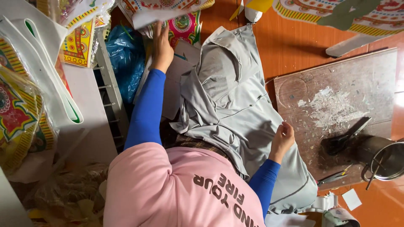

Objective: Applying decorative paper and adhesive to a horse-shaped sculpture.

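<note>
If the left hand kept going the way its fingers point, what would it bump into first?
The left hand already reaches a white sheet; just past it lie colourful patterned papers. Depth is hard to judge.

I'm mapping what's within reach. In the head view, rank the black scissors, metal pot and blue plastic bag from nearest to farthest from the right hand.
From the right hand:
1. Black scissors, just right, on the wooden board.
2. Metal pot, right edge.
3. Blue plastic bag, upper left.
</note>
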